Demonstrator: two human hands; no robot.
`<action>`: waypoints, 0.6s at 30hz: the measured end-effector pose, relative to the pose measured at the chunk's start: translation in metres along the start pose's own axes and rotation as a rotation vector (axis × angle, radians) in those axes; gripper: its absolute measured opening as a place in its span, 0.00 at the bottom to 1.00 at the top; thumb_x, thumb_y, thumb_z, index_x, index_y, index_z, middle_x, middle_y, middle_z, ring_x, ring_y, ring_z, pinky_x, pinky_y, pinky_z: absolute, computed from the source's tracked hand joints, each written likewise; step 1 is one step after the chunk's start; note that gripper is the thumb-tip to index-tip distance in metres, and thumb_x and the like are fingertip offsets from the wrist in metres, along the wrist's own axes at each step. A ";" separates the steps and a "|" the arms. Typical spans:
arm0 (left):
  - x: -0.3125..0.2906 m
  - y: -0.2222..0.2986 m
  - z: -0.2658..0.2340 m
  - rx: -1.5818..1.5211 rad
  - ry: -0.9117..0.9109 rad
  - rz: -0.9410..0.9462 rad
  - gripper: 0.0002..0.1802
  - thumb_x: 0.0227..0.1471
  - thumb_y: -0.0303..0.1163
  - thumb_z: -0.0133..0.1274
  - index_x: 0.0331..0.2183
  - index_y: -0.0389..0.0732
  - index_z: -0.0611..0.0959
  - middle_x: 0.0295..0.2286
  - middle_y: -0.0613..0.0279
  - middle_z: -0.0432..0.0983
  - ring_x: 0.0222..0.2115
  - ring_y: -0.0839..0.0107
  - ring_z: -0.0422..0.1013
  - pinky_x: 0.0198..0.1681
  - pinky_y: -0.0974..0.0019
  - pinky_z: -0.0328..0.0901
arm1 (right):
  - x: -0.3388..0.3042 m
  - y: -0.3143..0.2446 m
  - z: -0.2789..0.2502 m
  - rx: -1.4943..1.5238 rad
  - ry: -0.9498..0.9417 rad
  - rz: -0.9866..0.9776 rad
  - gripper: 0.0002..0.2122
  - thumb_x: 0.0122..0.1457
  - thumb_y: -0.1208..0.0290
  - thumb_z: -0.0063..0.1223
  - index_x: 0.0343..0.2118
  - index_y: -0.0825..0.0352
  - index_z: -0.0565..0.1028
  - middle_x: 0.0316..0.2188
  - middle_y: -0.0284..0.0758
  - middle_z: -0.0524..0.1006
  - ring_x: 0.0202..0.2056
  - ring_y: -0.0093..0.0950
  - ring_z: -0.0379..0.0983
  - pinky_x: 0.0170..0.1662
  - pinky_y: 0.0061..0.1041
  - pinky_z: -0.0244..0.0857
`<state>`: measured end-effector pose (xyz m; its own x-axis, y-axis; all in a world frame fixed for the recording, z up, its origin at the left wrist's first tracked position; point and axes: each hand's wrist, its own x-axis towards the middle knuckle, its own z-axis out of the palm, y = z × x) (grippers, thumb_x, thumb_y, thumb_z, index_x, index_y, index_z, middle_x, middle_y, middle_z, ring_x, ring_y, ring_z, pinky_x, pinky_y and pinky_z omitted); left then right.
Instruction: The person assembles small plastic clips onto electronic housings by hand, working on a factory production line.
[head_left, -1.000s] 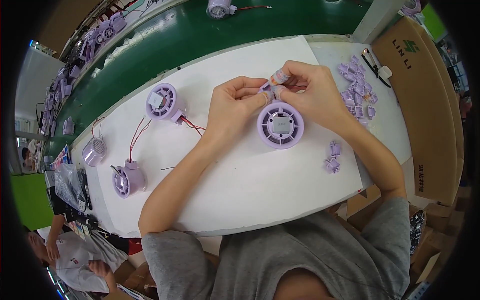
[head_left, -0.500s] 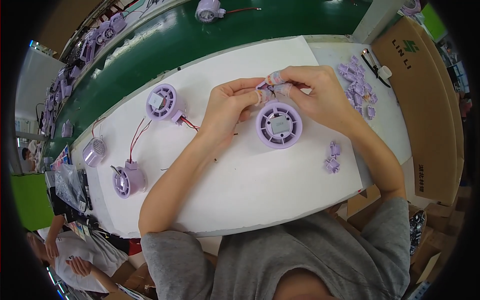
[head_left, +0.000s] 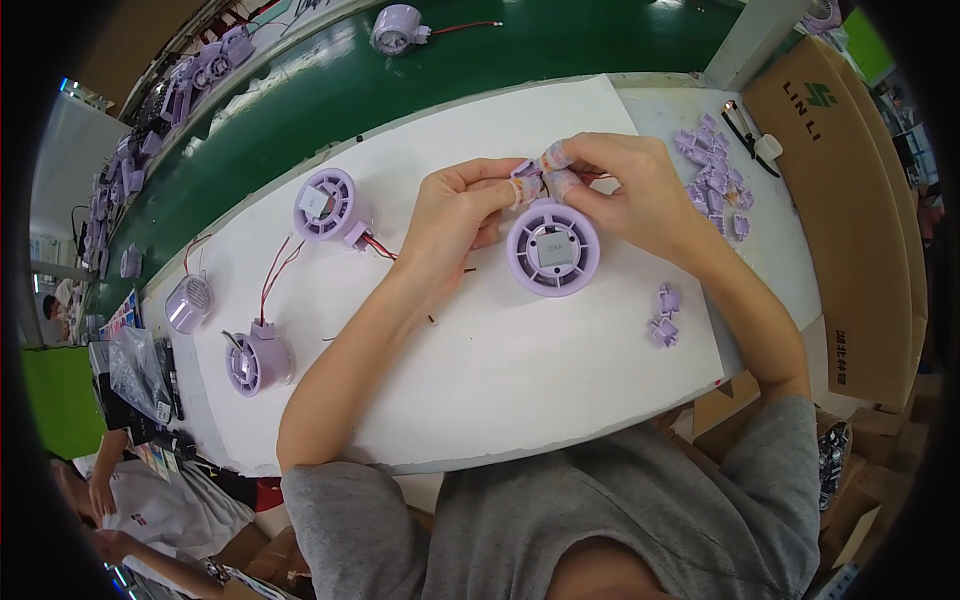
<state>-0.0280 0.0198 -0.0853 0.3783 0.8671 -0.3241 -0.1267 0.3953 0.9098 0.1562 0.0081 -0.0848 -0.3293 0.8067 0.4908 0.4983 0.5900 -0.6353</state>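
A round lilac fan head (head_left: pixel 553 247) with a spoked grille and a pale square label at its hub rests on the white sheet before me. Just above its neck, my left hand (head_left: pixel 462 212) pinches a small lilac plastic clip (head_left: pixel 523 169) between thumb and forefinger. Opposite it, my right hand (head_left: pixel 630 190) is closed at the fan's thin wires, with a bit of red showing by its fingers. Tape wraps the fingertips of both hands. How clip and wires meet is hidden by the fingers.
Left lie more fan heads (head_left: pixel 328 205), (head_left: pixel 257 360) with red wires, and a lilac cup-shaped housing (head_left: pixel 188 304). Loose lilac clips (head_left: pixel 712 172) are heaped at right, a few (head_left: pixel 664 316) nearer. A cardboard box (head_left: pixel 840 220) stands right; a green conveyor (head_left: pixel 560 50) runs behind.
The fan head under my hands has shifted and turned slightly left. My fingers have moved a little at its neck. On the conveyor, another fan head has travelled left.
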 end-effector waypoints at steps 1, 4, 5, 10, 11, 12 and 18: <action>0.000 0.001 0.001 0.046 0.015 0.004 0.12 0.43 0.25 0.51 0.34 0.34 0.79 0.21 0.69 0.73 0.16 0.88 0.58 0.16 0.81 0.49 | 0.000 0.000 0.000 -0.001 0.001 0.001 0.07 0.43 0.80 0.53 0.28 0.73 0.72 0.22 0.42 0.74 0.22 0.33 0.72 0.27 0.25 0.67; 0.001 -0.001 -0.002 0.081 0.003 0.034 0.11 0.43 0.26 0.50 0.33 0.35 0.79 0.22 0.69 0.74 0.16 0.88 0.59 0.16 0.81 0.49 | 0.000 -0.003 0.001 -0.023 -0.007 -0.006 0.08 0.43 0.80 0.54 0.28 0.73 0.72 0.22 0.42 0.74 0.22 0.33 0.73 0.27 0.24 0.67; 0.000 -0.001 -0.002 0.082 0.005 0.033 0.11 0.43 0.26 0.50 0.33 0.35 0.79 0.22 0.69 0.74 0.16 0.88 0.59 0.16 0.81 0.49 | 0.000 -0.005 0.002 -0.022 0.002 0.000 0.08 0.43 0.80 0.54 0.28 0.73 0.72 0.22 0.42 0.74 0.22 0.33 0.73 0.27 0.24 0.68; 0.001 -0.003 0.001 0.106 0.015 0.061 0.11 0.44 0.26 0.49 0.33 0.34 0.79 0.22 0.69 0.74 0.16 0.88 0.58 0.16 0.81 0.48 | 0.001 -0.006 -0.005 0.064 -0.077 0.157 0.07 0.46 0.81 0.53 0.30 0.73 0.72 0.24 0.39 0.75 0.24 0.26 0.73 0.28 0.21 0.68; 0.001 -0.002 0.001 0.106 0.015 0.062 0.11 0.44 0.26 0.49 0.33 0.34 0.79 0.22 0.69 0.74 0.16 0.88 0.58 0.16 0.81 0.48 | 0.000 -0.002 -0.004 0.014 -0.050 0.089 0.07 0.45 0.79 0.54 0.29 0.73 0.72 0.23 0.40 0.74 0.23 0.30 0.72 0.27 0.23 0.67; 0.002 -0.002 -0.001 0.080 -0.013 0.052 0.11 0.44 0.26 0.49 0.33 0.34 0.79 0.22 0.69 0.74 0.16 0.87 0.57 0.15 0.81 0.48 | 0.000 0.001 -0.003 -0.036 -0.023 0.021 0.07 0.44 0.78 0.54 0.28 0.72 0.72 0.22 0.41 0.74 0.22 0.33 0.72 0.26 0.26 0.67; 0.003 -0.004 -0.006 0.049 -0.051 0.057 0.12 0.44 0.25 0.49 0.35 0.33 0.79 0.23 0.67 0.74 0.16 0.87 0.57 0.15 0.80 0.48 | 0.000 0.003 -0.002 -0.108 -0.024 -0.063 0.07 0.43 0.78 0.55 0.27 0.71 0.72 0.20 0.40 0.73 0.22 0.35 0.71 0.26 0.27 0.66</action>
<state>-0.0315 0.0228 -0.0912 0.4186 0.8704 -0.2591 -0.1050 0.3298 0.9382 0.1592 0.0103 -0.0858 -0.3809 0.7698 0.5122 0.5590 0.6330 -0.5356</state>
